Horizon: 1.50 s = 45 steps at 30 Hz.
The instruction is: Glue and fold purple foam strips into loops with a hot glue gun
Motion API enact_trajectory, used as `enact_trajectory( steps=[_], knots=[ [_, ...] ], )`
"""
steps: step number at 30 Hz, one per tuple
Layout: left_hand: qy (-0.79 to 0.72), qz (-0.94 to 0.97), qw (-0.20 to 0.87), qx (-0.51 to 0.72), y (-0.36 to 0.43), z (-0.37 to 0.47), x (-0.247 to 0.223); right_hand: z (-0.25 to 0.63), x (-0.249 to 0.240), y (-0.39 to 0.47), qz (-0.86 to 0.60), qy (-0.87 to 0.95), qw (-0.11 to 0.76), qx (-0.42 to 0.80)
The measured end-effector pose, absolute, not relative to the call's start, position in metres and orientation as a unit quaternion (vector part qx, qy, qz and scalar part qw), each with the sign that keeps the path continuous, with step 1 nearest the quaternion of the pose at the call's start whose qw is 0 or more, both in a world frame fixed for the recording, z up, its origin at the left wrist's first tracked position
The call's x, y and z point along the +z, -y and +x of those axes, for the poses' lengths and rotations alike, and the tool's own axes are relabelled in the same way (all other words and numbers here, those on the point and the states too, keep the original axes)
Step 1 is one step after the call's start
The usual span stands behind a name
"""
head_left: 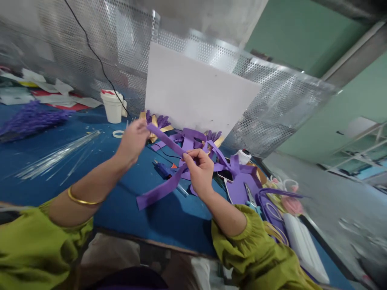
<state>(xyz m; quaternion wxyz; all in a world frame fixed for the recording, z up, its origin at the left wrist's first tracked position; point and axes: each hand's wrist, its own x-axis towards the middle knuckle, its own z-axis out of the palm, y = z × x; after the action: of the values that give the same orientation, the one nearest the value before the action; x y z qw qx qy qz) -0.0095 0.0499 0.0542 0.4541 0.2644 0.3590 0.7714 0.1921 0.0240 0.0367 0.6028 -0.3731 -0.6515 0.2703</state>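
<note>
Letting the tail [161, 191] of a strip [166, 139] hang over the table [121, 217]. Pinching the strip between thumb and fingers of the right hand [199, 169]. Gripping its far end in the narrowed fingers of the left hand [133, 140]. Holding it straight between both. Working just above a glue gun [161, 169], before a pile of purple pieces [195, 133]. Facing a cup [113, 108] at left and a white board [196, 84] beyond.
</note>
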Motion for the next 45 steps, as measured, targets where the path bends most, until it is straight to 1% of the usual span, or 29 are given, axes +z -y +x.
enact_trajectory(
  steps=[1, 2, 5, 6, 8, 10, 12, 14, 15, 17, 18, 20, 22, 24, 27, 29, 35, 38, 45],
  knots=[
    [-0.355, 0.212, 0.379, 0.828, -0.049, -0.013, 0.068, 0.193, 0.037, -0.024, -0.374, 0.650, 0.604, 0.271],
    [-0.332, 0.177, 0.352, 0.857, -0.047, -0.017, 0.082, 0.193, 0.037, -0.025, -0.375, 0.649, 0.604, 0.272],
    [-0.283, 0.090, 0.389, 0.872, -0.041, -0.025, 0.121, 0.194, 0.036, -0.026, -0.374, 0.651, 0.601, 0.273],
    [-0.266, 0.074, 0.386, 0.880, -0.041, -0.024, 0.133, 0.194, 0.035, -0.027, -0.373, 0.653, 0.600, 0.273],
    [-0.231, 0.098, 0.360, 0.899, -0.046, -0.016, 0.155, 0.194, 0.033, -0.029, -0.371, 0.654, 0.601, 0.272],
    [-0.222, 0.144, 0.296, 0.918, -0.058, 0.002, 0.175, 0.194, 0.032, -0.031, -0.371, 0.658, 0.597, 0.269],
    [-0.235, 0.215, 0.290, 0.902, -0.069, 0.024, 0.189, 0.195, 0.030, -0.032, -0.377, 0.665, 0.588, 0.265],
    [-0.231, 0.288, 0.306, 0.878, -0.071, 0.045, 0.194, 0.196, 0.030, -0.033, -0.384, 0.670, 0.579, 0.262],
    [-0.226, 0.327, 0.313, 0.863, -0.069, 0.054, 0.191, 0.197, 0.029, -0.034, -0.385, 0.673, 0.576, 0.260],
    [-0.230, 0.479, 0.324, 0.783, -0.055, 0.067, 0.172, 0.199, 0.028, -0.036, -0.383, 0.677, 0.573, 0.258],
    [-0.229, 0.546, 0.325, 0.737, -0.046, 0.071, 0.157, 0.200, 0.027, -0.037, -0.378, 0.679, 0.575, 0.254],
    [-0.250, 0.607, 0.330, 0.678, -0.026, 0.074, 0.119, 0.202, 0.026, -0.040, -0.363, 0.682, 0.584, 0.249],
    [-0.281, 0.619, 0.389, 0.622, -0.010, 0.070, 0.080, 0.203, 0.025, -0.041, -0.349, 0.688, 0.588, 0.243],
    [-0.334, 0.568, 0.454, 0.600, -0.001, 0.062, 0.049, 0.203, 0.024, -0.040, -0.348, 0.687, 0.594, 0.232],
    [-0.396, 0.509, 0.507, 0.572, -0.008, 0.050, 0.021, 0.201, 0.025, -0.037, -0.359, 0.680, 0.603, 0.214],
    [-0.399, 0.490, 0.542, 0.555, -0.018, 0.044, 0.012, 0.198, 0.024, -0.035, -0.360, 0.683, 0.598, 0.216],
    [-0.357, 0.359, 0.623, 0.596, -0.030, 0.037, 0.010, 0.194, 0.018, -0.034, -0.359, 0.705, 0.569, 0.227],
    [-0.364, 0.329, 0.632, 0.600, -0.029, 0.037, 0.011, 0.194, 0.015, -0.034, -0.368, 0.707, 0.559, 0.229],
    [-0.380, 0.325, 0.624, 0.600, -0.025, 0.040, 0.010, 0.191, 0.010, -0.033, -0.363, 0.711, 0.550, 0.246]
  ],
)
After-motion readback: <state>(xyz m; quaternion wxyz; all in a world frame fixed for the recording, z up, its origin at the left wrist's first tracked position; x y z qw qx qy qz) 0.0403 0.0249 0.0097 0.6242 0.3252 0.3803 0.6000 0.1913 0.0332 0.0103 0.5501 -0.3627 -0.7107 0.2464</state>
